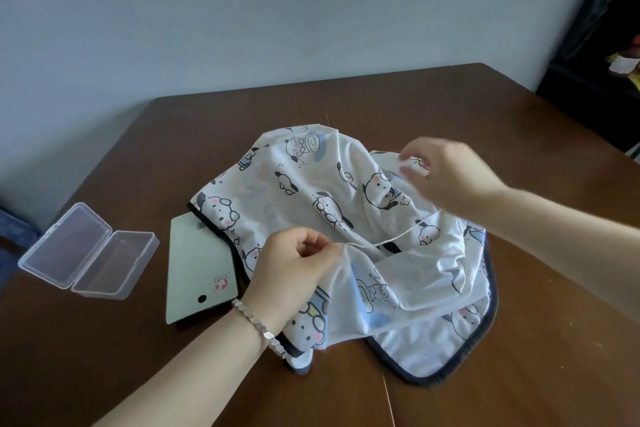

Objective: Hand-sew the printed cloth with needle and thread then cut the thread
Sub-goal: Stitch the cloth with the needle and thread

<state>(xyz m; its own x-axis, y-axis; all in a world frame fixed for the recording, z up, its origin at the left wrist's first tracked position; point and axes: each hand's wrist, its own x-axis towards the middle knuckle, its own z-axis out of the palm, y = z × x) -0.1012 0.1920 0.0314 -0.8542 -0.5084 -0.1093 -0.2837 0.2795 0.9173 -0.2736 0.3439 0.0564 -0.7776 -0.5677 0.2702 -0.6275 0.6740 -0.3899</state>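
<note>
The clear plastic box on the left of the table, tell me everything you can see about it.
The plastic box is small, rectangular and see-through, with rounded corners. It lies open on the brown table, its hinged lid folded out flat beside the base, both shallow halves facing up. Nothing shows inside. It sits left of the pale green card, apart from it; only the table touches it.

Printed cloth [346,218] on table [519,135]; card [197,270], open box [86,253] left.
</note>
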